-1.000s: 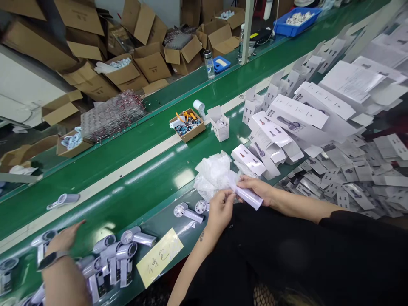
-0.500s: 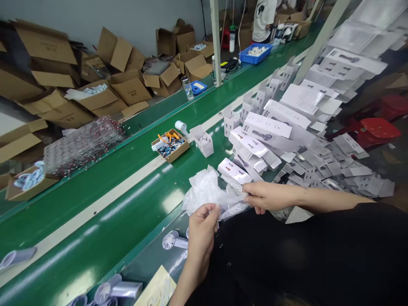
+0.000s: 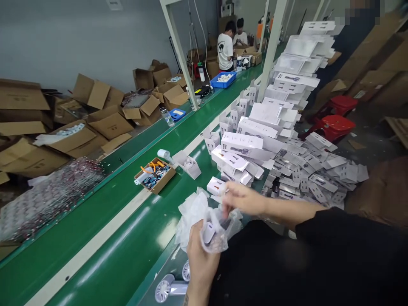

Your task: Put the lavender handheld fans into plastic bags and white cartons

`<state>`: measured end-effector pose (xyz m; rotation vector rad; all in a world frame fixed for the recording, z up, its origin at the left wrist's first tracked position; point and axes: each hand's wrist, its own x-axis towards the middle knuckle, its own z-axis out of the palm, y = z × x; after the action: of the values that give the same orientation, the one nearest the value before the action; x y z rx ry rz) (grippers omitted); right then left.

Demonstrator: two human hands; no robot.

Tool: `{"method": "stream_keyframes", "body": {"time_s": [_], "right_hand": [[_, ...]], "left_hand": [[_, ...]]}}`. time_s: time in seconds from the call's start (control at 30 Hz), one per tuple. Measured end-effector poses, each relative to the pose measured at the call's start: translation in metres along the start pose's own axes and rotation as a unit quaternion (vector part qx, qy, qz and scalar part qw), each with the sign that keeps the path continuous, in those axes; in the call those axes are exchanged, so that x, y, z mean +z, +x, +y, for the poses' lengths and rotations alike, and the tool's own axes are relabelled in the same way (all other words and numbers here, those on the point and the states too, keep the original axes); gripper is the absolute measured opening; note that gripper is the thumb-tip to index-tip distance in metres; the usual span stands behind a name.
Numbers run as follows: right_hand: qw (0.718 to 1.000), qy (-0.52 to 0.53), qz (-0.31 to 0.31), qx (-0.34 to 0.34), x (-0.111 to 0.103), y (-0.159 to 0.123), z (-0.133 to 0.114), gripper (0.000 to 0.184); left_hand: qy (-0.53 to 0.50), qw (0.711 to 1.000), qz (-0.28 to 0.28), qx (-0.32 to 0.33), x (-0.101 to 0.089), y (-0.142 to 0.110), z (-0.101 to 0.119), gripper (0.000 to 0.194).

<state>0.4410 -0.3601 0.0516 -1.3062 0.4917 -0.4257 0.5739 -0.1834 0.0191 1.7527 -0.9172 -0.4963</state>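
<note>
In the head view, a lilac device (image 3: 208,232) whose long body lay exposed between both hands a second ago now shows only one end, ringed by a clear bag (image 3: 219,245); the wrapping appears well under way. The left hand (image 3: 200,255) curls around bag and device together. Above and to its right, the right hand (image 3: 240,197) bunches blurred fingers by the plastic, their pinch impossible to confirm. Crumpled sheeting (image 3: 189,212) lies just beyond the left hand, a fan (image 3: 164,290) near its wrist.

The right hand (image 3: 244,199) has motion-blurred fingertips (image 3: 226,209).
</note>
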Motion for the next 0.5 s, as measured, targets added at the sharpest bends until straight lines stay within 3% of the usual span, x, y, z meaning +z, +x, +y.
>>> {"method": "stream_keyframes", "body": {"time_s": [0.03,0.1,0.13,0.17,0.23,0.33,0.43,0.5], "right_hand": [[0.995,-0.008,0.100,-0.010,-0.022,0.000,0.000,0.035],[0.930,-0.018,0.367,-0.034,-0.076,0.001,0.002,0.065],[0.892,-0.018,0.451,-0.012,-0.103,0.002,0.005,0.079],[0.875,-0.010,0.484,0.022,-0.127,0.004,0.010,0.089],[0.870,0.038,0.484,0.090,-0.160,0.008,0.022,0.088],[0.882,0.110,0.443,0.117,-0.171,0.015,0.038,0.063],[0.886,0.092,0.451,0.057,-0.163,0.017,0.043,0.051],[0.868,0.015,0.494,-0.034,-0.159,0.016,0.038,0.048]], "left_hand": [[-0.020,0.999,0.035,-0.019,-0.004,0.001,-0.003,0.041],[-0.070,0.990,0.100,-0.066,-0.015,0.006,-0.012,0.055],[-0.100,0.983,0.121,-0.091,-0.022,0.009,-0.016,0.059],[-0.130,0.976,0.133,-0.114,-0.028,0.013,-0.021,0.062],[-0.192,0.959,0.141,-0.152,-0.037,0.020,-0.028,0.062],[-0.257,0.935,0.158,-0.186,-0.044,0.028,-0.036,0.054],[-0.285,0.917,0.201,-0.195,-0.055,0.030,-0.043,0.042],[-0.295,0.905,0.234,-0.199,-0.068,0.030,-0.052,0.035]]}}
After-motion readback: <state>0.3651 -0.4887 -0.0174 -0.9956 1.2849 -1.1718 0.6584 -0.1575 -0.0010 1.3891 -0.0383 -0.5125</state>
